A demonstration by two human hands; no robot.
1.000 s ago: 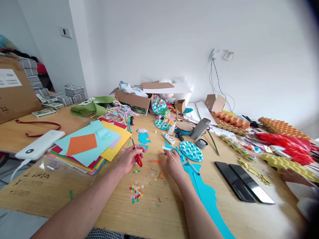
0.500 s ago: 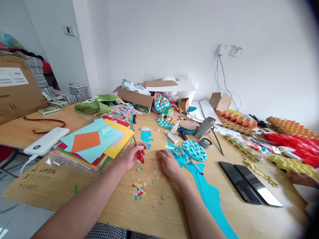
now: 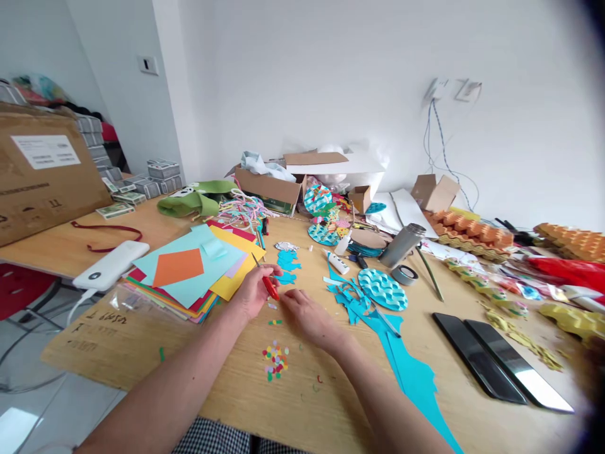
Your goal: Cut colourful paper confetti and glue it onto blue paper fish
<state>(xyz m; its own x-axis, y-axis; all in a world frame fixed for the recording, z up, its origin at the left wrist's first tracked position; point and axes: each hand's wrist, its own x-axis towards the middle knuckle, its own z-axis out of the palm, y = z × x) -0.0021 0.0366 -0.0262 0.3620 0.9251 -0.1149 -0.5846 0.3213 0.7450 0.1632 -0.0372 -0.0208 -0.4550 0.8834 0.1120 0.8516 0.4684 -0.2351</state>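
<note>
My left hand [image 3: 253, 294] is closed around red-handled scissors [image 3: 271, 288], with their blades pointing away toward the yellow paper [image 3: 246, 247]. Low on the table, my right hand [image 3: 309, 318] reaches leftward, palm down, fingers stretched out close to the scissor handles. Whatever lies under its palm is hidden. Just beyond both hands are blue cut-paper shapes [image 3: 287, 260]. Small green and yellow scraps [image 3: 275, 322] lie between my forearms. Closer to me is a cluster of coloured paper dots [image 3: 275, 360].
Left of my hands are stacked coloured sheets [image 3: 178, 268] and a white power bank [image 3: 111, 265]. To the right lie blue paper offcuts [image 3: 411, 366], a blue wavy-patterned disc [image 3: 382, 289], a grey flask [image 3: 403, 246], tape [image 3: 404, 274] and two black phones [image 3: 477, 356]. Boxes [image 3: 269, 186] line the wall.
My right hand has slid left across the table toward my left hand, and loose scraps near it are no longer visible. The scissors stay in my left hand. The view has turned slightly left.
</note>
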